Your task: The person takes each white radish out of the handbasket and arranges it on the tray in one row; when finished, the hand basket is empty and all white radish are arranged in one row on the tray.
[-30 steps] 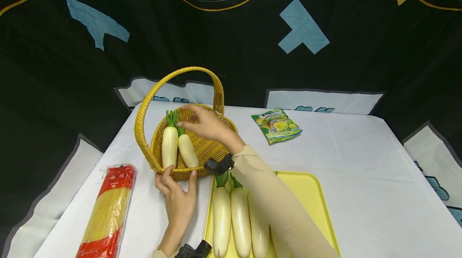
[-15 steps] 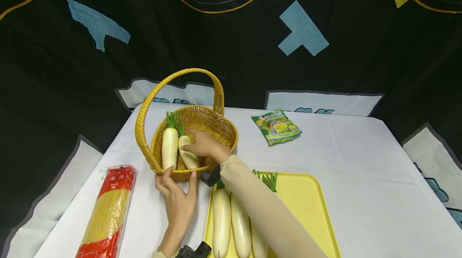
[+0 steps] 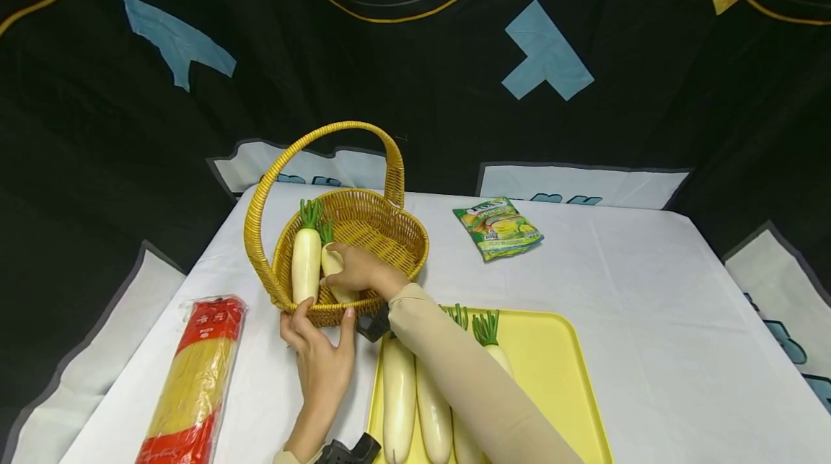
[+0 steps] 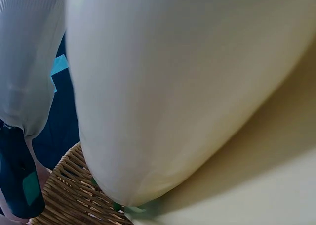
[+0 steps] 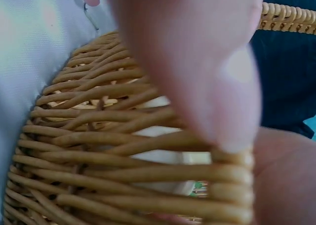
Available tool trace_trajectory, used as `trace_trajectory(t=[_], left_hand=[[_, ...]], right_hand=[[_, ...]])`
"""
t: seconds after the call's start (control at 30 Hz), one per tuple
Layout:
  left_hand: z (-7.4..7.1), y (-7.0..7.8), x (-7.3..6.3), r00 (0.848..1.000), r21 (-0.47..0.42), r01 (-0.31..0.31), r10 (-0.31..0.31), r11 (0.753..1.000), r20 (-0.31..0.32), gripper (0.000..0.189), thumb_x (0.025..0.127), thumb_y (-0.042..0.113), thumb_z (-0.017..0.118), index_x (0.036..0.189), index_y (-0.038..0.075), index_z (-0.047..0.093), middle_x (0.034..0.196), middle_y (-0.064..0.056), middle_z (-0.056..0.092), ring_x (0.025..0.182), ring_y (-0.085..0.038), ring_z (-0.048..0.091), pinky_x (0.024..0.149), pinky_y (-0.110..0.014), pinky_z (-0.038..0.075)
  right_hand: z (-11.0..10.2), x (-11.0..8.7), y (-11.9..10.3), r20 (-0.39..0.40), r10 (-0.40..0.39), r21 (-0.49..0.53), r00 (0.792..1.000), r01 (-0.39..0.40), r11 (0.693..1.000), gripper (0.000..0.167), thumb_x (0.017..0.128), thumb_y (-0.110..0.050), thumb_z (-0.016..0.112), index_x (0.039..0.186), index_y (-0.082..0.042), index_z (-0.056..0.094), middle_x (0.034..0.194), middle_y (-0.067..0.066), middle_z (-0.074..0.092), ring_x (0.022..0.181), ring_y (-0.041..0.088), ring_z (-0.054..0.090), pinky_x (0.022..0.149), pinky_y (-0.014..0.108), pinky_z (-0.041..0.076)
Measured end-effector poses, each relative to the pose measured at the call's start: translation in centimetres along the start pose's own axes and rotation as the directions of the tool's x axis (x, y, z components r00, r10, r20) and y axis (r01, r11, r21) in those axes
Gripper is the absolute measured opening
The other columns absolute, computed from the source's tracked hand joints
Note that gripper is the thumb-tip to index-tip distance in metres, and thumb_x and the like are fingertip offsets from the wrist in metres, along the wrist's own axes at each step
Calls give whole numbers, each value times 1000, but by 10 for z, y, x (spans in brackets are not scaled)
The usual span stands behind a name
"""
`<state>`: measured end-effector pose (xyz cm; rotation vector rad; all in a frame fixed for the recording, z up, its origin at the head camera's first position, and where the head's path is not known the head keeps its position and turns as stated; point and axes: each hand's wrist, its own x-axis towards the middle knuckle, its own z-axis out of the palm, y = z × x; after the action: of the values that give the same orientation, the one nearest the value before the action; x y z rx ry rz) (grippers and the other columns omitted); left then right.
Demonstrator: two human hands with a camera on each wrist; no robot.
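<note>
Inside the wicker basket [image 3: 396, 237], my right hand [image 3: 358, 269] grips a small white radish [image 3: 340, 294] by its upper body. Another white radish [image 3: 306, 262] with green stems leans beside it at the left. My left hand [image 3: 321, 356] holds the basket's near rim, thumb at the right and fingers at the left. In the right wrist view a thumb [image 5: 234, 106] presses on the rim of the basket [image 5: 123, 146], and pale radish shows through the weave. A large radish [image 4: 158, 86] fills much of the left wrist view and partly hides the basket [image 4: 74, 190].
A yellow tray [image 3: 552, 370] with several white radishes [image 3: 399, 392] lies at the near middle, partly under my right sleeve. A red and yellow noodle packet [image 3: 195, 377] is at the left. A green packet [image 3: 498, 228] lies behind the tray. The basket handle [image 3: 350, 125] arches high.
My right hand has moved from the green stems down onto the body of the smaller radish and closed round it. My left hand has stayed at the basket rim.
</note>
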<state>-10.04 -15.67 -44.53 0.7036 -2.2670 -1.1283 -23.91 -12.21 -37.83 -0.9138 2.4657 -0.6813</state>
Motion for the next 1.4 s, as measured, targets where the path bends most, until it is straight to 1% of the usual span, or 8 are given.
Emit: trace_trajectory(t=[0.1, 0.23, 0.37, 0.57, 0.73, 0.93, 1.17, 1.4], left_hand=[[1, 0, 0, 1000, -3, 0, 0, 1000, 7, 63, 87, 42, 54, 133, 14, 21, 142, -27, -1, 96, -53, 46, 71, -56, 40], [1, 1, 0, 1000, -6, 2, -2, 1000, 15, 63, 88, 42, 54, 133, 14, 20, 143, -27, -2, 99, -54, 45, 72, -56, 40], [0, 1, 0, 1000, -9, 4, -4, 1000, 9, 63, 88, 42, 54, 133, 14, 21, 143, -27, -2, 98, -53, 46, 71, -55, 40], [1, 1, 0, 1000, -14, 11, -11, 1000, 5, 63, 87, 42, 54, 133, 14, 21, 143, -27, -2, 97, -54, 46, 71, -55, 40], [1, 1, 0, 1000, -11, 11, -11, 1000, -1, 63, 87, 42, 55, 133, 14, 22, 142, -27, 0, 96, -54, 47, 70, -56, 40], [0, 1, 0, 1000, -6, 3, -3, 1000, -7, 63, 87, 41, 56, 132, 14, 22, 142, -27, 1, 93, -53, 48, 69, -55, 41], [-1, 1, 0, 1000, -10, -4, 4, 1000, -7, 63, 87, 40, 56, 132, 13, 22, 142, -27, 1, 92, -51, 48, 68, -54, 40], [-1, 1, 0, 1000, -16, 1, -1, 1000, 0, 63, 87, 41, 55, 133, 13, 22, 142, -27, 1, 96, -52, 46, 71, -55, 39]], right_hand=[[2, 0, 2, 6, -6, -2, 1000, 6, 1000, 72, 81, -37, 65, 141, -18, 31, 129, 10, 53, 105, 18, 55, 83, 25, 45], [4, 0, 4, 15, -12, -8, 1000, 12, 1000, 76, 79, -38, 67, 141, -19, 29, 122, 9, 56, 87, 14, 55, 70, 20, 43], [4, 0, 5, 18, -6, -9, 1000, 6, 1000, 77, 78, -38, 68, 141, -20, 29, 120, 8, 57, 83, 12, 53, 68, 20, 41], [4, 0, 3, 17, 5, 10, 1000, -5, 1000, 77, 77, -33, 70, 141, -20, 30, 118, 8, 58, 83, 12, 53, 68, 20, 41], [5, 1, 5, 12, -1, 45, 1000, 0, 999, 77, 76, -31, 71, 141, -18, 30, 121, 9, 56, 85, 13, 54, 69, 21, 42], [5, 1, 9, 12, 6, 120, 1000, -7, 993, 79, 75, -32, 72, 141, -17, 30, 130, 9, 51, 97, 15, 54, 78, 24, 44], [4, 1, 12, -1, 3, 141, 1000, -3, 990, 78, 76, -30, 72, 140, -15, 31, 134, 9, 48, 110, 19, 52, 91, 28, 43], [3, 0, 15, -13, 8, 164, 1000, -6, 987, 73, 78, -31, 69, 140, -14, 33, 129, 10, 51, 107, 19, 54, 86, 25, 44]])
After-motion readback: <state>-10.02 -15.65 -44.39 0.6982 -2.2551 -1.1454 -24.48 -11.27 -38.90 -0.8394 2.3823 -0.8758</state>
